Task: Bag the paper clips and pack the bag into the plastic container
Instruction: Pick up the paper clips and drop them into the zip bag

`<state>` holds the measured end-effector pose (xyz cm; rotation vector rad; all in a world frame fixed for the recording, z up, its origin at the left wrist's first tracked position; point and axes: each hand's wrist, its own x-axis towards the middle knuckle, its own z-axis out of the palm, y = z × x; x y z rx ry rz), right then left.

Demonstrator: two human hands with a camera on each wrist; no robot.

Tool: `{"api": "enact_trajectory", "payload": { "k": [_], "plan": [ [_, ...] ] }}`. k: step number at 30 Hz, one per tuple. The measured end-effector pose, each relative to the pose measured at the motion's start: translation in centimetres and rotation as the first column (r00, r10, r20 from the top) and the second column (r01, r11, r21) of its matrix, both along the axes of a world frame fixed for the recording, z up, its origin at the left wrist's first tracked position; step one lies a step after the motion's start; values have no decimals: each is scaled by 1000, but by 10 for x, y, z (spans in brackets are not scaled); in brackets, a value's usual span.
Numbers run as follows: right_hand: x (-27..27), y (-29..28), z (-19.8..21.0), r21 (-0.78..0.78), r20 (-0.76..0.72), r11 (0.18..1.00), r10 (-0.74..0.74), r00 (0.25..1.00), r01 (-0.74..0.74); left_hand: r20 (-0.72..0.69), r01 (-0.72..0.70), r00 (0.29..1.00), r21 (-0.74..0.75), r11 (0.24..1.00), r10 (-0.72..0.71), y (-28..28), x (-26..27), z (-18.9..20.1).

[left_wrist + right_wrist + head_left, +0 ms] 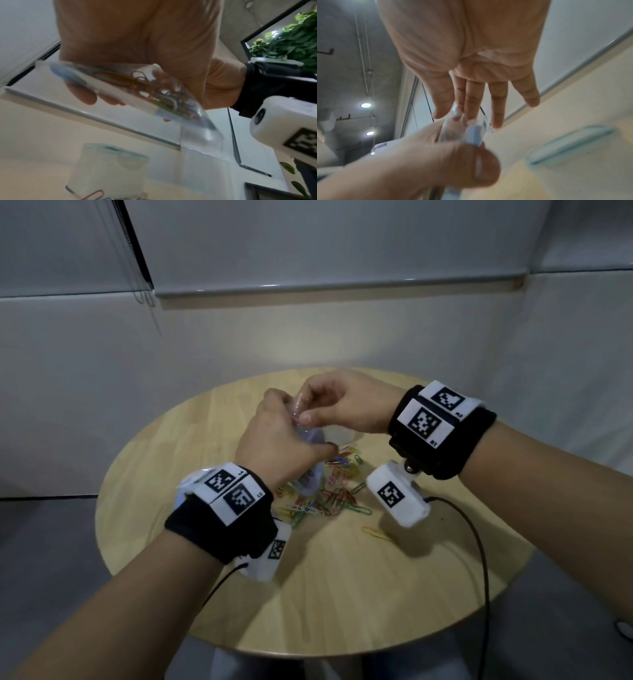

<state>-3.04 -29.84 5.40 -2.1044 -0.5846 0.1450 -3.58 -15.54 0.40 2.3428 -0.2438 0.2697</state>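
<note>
Head view: hands (301,422) hide container (339,436) behind bag (310,474).

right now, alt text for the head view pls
Both hands, left hand and right hand, hold a clear bag above a round wooden table. Coloured paper clips lie scattered beneath; each wrist wears a black band.
</note>
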Motion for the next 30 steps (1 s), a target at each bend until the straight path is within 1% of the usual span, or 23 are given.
{"api": "enact_trajectory", "payload": {
  "k": [2,3,4,5,6,7,8,9,10,12,14,16,19,21,25,28,30],
  "plan": [
    [1,-11,3,157,18,985,-81,997,77,14,-17,1000,-3,1000,17,9,2,-2],
    [0,-19,2,174,31,976,-135,990,128,20,-25,999,-13,1000,26,14,3,-3],
    [0,-27,0,122,23,976,-182,983,178,21,-33,999,-16,999,33,19,4,-4],
    [-1,-35,-6,-20,-14,978,-209,978,209,19,-37,999,-8,999,37,23,5,-4],
    [-2,-44,-14,-232,-63,952,-220,974,200,12,-37,999,12,999,37,26,5,-4],
    [-4,-50,-24,-455,-95,877,-222,970,156,6,-32,999,40,999,32,29,5,-5],
    [-8,-52,-34,-619,-114,780,-212,971,97,-1,-19,1000,70,997,19,30,6,-5],
    [-11,-52,-44,-703,-110,709,-187,976,57,-11,-1,1000,93,996,2,31,6,-5],
    [-12,-48,-52,-728,-91,684,-156,984,41,-23,18,1000,110,994,-15,31,5,-4],
    [-10,-33,-63,-720,-48,694,-72,996,15,-43,54,998,131,990,-49,32,5,-5],
    [-3,-18,-69,-745,-28,666,17,999,-32,-50,80,996,158,984,-73,33,6,-5],
    [2,-7,-69,-770,-49,635,43,998,-65,-47,107,994,163,981,-100,35,6,-4],
    [4,-1,-69,-774,-30,632,16,999,-34,-64,128,990,94,987,-123,41,4,-4],
    [4,-1,-70,-749,-14,662,-2,1000,-9,-78,126,990,74,989,-121,44,3,-4],
    [0,-1,-72,-728,14,685,-6,1000,14,-105,165,983,143,976,-151,43,5,-4],
    [0,-7,-68,-685,75,723,-53,996,90,-97,185,980,146,972,-172,43,5,-5],
    [2,-14,-58,-633,120,761,-86,989,143,-80,189,981,170,967,-178,43,5,-5]
  ]
}}
